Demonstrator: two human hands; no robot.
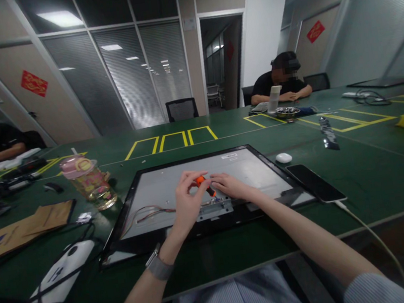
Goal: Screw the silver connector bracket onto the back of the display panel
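An orange and black screwdriver (205, 183) stands tilted over the metal bracket (214, 210) at the near edge of a flat display panel (154, 183). My left hand (189, 193), with a watch on its wrist, is closed around the handle, thumb and fingers pinching it. Just right of the handle is my right hand (229, 186), fingers stretched out low over the panel; whether they touch the screwdriver I cannot tell. The tool's tip meets the bracket area, its exact contact too small to see. Thin wires (146, 210) run across the panel's left part.
A pink-lidded bottle (91, 182) stands left of the panel, near a white power strip (49, 293) and a paper bag (28, 228). On the right lie a phone (315, 183) with a cable and a white earbud case (283, 158). Two people sit across the table.
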